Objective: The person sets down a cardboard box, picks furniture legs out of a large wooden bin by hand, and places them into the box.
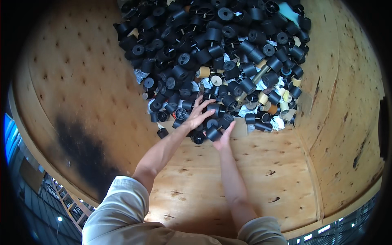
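Both my hands are at the near edge of a heap of short black round furniture feet (pixel 225 14), several with a metal bolt sticking out. My left hand (pixel 197 117) reaches over from the left, its thumb and fingers around a black foot (pixel 214 109). Beside it, my right hand (pixel 223 141) is cupped palm up. It cradles a few black feet, among them one with its bolt showing (pixel 212 134); most of its fingers are hidden beneath them. Another black foot (pixel 199 139) lies just below the left hand.
A large plywood box (pixel 253 163) surrounds the heap, its walls rising left and right. Light wooden feet (pixel 203 72), crumpled white paper (pixel 277 123) and flat cardboard (pixel 241 126) mix with the black pieces. A dark smear (pixel 81 151) marks the left wall.
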A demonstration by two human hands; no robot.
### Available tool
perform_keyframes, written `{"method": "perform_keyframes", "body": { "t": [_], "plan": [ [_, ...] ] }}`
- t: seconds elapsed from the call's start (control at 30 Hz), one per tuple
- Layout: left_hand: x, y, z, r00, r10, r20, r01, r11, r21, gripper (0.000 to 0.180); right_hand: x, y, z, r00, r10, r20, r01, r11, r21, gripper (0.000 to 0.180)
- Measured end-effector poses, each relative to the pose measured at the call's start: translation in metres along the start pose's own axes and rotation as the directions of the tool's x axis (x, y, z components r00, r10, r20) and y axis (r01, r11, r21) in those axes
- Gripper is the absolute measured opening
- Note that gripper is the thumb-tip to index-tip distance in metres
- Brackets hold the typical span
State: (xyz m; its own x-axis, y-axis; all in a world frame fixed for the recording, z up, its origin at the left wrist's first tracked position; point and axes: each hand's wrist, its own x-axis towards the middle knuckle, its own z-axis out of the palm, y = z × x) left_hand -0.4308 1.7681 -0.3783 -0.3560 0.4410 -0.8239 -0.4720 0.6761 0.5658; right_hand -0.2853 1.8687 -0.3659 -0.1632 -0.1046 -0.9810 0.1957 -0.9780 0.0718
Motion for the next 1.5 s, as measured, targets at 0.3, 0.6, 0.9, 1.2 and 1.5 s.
{"method": "perform_keyframes", "body": {
  "t": [0.3, 0.6, 0.9, 1.2, 1.5],
  "plan": [
    [0.012, -0.009, 0.016, 0.962, -0.015, -0.273, -0.012, 0.995, -0.097, 0.052, 0.003, -0.015, 0.036, 0.994, -0.037, 0.101, 0.052, 0.986, -0.157, 0.109],
    [-0.059, 0.131, -0.002, 0.789, 0.39, -0.475, -0.419, 0.907, 0.047, 0.043, -0.066, -0.041, 0.092, 0.842, -0.494, 0.216, 0.485, 0.869, 0.096, 0.074],
    [-0.258, 0.374, 0.048, 0.458, 0.873, -0.167, -0.873, 0.406, -0.271, 0.101, -0.411, -0.114, 0.136, 0.031, -0.964, 0.264, 0.943, 0.115, 0.311, 0.087],
    [-0.467, 0.231, 0.281, 0.265, 0.838, 0.478, -0.863, 0.427, -0.27, 0.08, -0.534, 0.118, -0.158, -0.203, -0.85, -0.487, 0.977, -0.209, -0.043, 0.103],
    [-0.388, 0.111, 0.289, 0.556, 0.214, 0.803, -0.76, 0.522, 0.388, 0.063, -0.303, 0.216, -0.367, 0.312, -0.128, -0.941, 0.462, 0.886, 0.033, 0.098]
  ]
}}
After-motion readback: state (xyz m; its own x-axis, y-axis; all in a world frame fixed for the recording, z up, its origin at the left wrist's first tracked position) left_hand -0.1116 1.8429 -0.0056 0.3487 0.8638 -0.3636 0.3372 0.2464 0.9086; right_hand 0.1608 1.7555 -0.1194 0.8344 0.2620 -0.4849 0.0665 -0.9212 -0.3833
